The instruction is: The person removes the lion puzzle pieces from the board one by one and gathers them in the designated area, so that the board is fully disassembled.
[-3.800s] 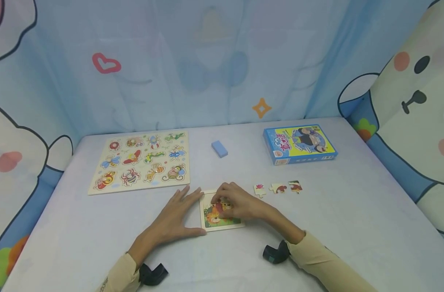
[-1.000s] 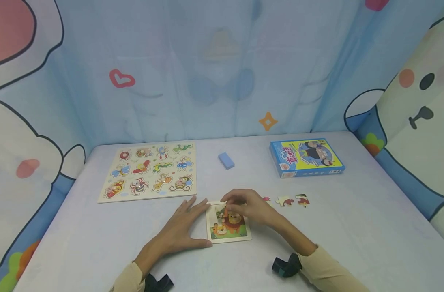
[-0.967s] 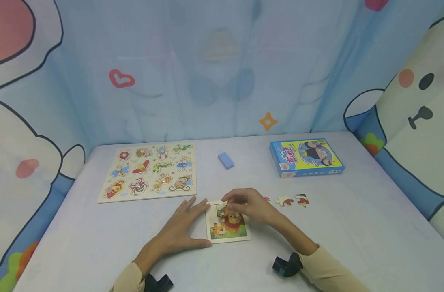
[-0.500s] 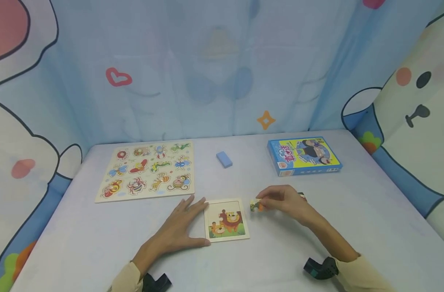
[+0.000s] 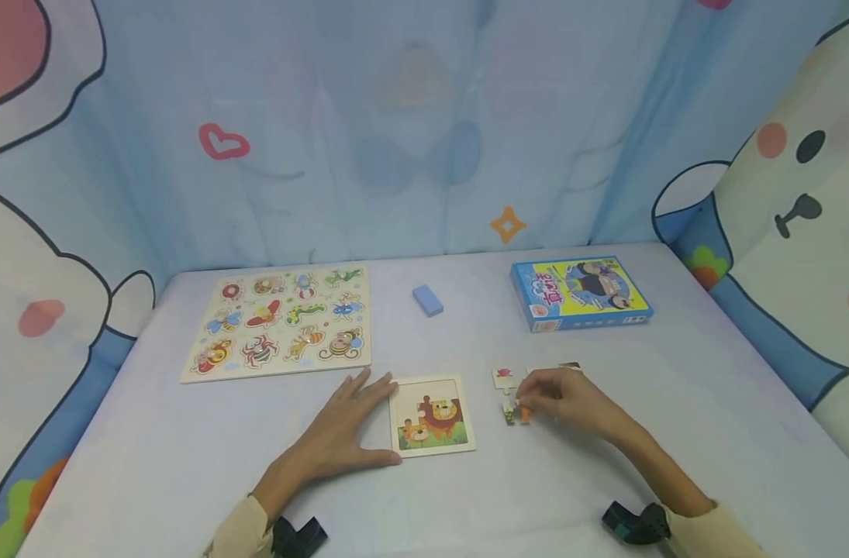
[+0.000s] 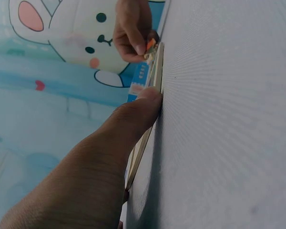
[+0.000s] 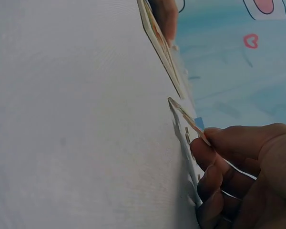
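A small jigsaw tray (image 5: 427, 384) with a pale wooden rim lies mid-table. Its picture, a lion and a cub, has pieces in place along the bottom and right; the upper left shows bare board. My left hand (image 5: 336, 426) lies along the tray's left side with spread fingers, thumb touching the lower left corner. Right of the tray, my right hand (image 5: 571, 399) pinches a green and orange puzzle piece (image 5: 509, 413) between thumb and forefinger. In the right wrist view that piece (image 7: 193, 125) is tilted close over the table. Behind it lies a loose piece with a pink flower (image 5: 503, 378).
Other loose pieces (image 5: 569, 365) are mostly hidden behind the right hand. A larger insect puzzle board (image 5: 277, 325) lies back left. At the back are a blue block (image 5: 427, 301) and a blue and yellow box (image 5: 581, 293). A printed curtain surrounds the table.
My right hand has taken the green and orange piece out of the tray and carried it right, beside the loose pieces. The left hand has stayed at the tray's left edge.
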{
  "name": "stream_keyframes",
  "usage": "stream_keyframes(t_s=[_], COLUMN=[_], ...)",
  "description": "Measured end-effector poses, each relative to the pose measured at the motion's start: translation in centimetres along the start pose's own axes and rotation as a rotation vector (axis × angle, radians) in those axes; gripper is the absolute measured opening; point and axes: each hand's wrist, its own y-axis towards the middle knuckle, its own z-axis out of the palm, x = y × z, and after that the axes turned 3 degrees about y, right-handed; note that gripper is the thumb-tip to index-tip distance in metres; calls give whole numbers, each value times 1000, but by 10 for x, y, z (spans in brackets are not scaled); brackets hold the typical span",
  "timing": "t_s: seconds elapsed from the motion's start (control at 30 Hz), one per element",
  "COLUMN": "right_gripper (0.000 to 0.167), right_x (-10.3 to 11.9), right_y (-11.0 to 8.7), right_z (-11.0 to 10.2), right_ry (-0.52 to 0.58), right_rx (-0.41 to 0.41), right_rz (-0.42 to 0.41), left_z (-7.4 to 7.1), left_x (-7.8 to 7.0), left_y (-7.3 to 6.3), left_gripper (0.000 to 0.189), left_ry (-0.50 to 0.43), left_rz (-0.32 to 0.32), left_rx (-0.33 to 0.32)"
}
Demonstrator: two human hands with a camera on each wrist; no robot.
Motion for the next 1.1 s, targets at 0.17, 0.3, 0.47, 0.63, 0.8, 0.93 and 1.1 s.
stream_keyframes(t_s=[0.17,0.3,0.47,0.63,0.8,0.93,1.1], right_gripper=[3,7,7,8,10,10,8], right_x=[-4,-5,-4,-4,-3,-3,5], right_y=[1,2,2,1,1,1,5], right_z=[5,7,8,9,9,10,10], right_ry=[-45,-74,-96,-98,-103,-113,-82], right_rx=[-13,-27,-32,-32,-40,-53,-46], right_rz=[-47,-49,-19,-17,-30,-20,-4], left_z=[-1,-1,-1,0,1,1,1], left_x=[0,0,1,1,2,2,1], left_y=[0,0,0,0,1,1,1], left_gripper=[99,98,98,98,98,98,98], left_ry=[-1,2,8,11,11,12,10], left_rz=[2,4,-11,-7,-8,-7,-3], left_rx=[1,-7,11,12,12,12,10])
